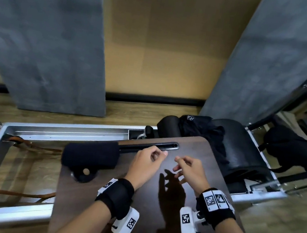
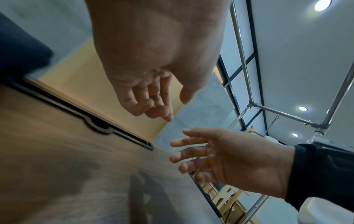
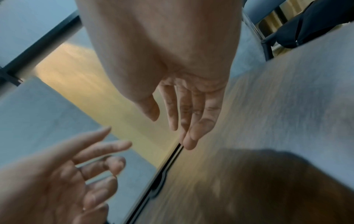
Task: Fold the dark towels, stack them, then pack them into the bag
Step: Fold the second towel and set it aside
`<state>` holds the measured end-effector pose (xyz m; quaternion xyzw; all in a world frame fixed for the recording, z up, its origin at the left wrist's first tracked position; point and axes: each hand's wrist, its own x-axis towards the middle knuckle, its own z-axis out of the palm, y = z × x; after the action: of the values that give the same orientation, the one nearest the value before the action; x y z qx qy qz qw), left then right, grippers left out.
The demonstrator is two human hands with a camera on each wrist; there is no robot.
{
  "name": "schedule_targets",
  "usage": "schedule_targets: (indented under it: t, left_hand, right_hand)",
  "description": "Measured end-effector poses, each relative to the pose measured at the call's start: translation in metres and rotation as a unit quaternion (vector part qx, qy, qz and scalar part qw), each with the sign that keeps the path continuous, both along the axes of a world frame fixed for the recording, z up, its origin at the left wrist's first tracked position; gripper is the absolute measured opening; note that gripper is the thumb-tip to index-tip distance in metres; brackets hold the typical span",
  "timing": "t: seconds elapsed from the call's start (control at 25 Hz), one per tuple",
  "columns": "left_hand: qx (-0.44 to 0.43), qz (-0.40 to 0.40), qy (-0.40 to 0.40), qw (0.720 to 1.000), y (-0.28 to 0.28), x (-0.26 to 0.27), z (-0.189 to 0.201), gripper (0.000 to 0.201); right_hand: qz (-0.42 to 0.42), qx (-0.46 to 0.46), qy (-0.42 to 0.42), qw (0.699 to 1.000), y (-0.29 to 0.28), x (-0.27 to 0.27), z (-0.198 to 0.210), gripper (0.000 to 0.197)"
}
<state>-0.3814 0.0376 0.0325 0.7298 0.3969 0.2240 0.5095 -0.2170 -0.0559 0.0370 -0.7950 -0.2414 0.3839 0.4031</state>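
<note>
The dark wood-grain surface point(image 1: 144, 207), smooth with rounded corners, carries a long black slot point(image 1: 149, 145) along its far edge. Both hands hover above its middle, holding nothing: the left hand point(image 1: 145, 164) has loosely curled fingers, the right hand point(image 1: 190, 171) has fingers relaxed and spread. Bare surface lies around and under them, marked by their shadow.

A dark, fuzzy rolled towel point(image 1: 90, 155) rests at the surface's far left corner, overhanging the edge. A crumpled black cloth point(image 1: 203, 131) lies beyond the far edge on black padded cushions; whether it is a towel or the bag cannot be told. Another black fabric item point(image 1: 288, 148) hangs on the metal frame point(image 1: 23, 128) to the right. Both wrist views are motion-blurred.
</note>
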Motion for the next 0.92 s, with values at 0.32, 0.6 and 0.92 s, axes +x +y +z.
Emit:
schedule_targets:
  t: [0.32, 0.6, 0.92]
  left_hand:
    - [-0.038, -0.007, 0.062, 0.997, -0.016, 0.153, -0.022, 0.026]
    - [-0.089, 0.059, 0.093, 0.990, -0.022, 0.263, -0.049, 0.023]
    - [-0.110, 0.089, 0.115, 0.983, -0.024, 0.330, -0.054, 0.019]
  right_hand:
    - [-0.040, 0.066, 0.038, 0.996, -0.028, 0.205, -0.012, 0.015]
    - [-0.010, -0.102, 0.078, 0.992, -0.010, 0.341, -0.109, 0.022]
    - [0.076, -0.203, 0.026, 0.976, 0.015, 0.357, -0.154, 0.055]
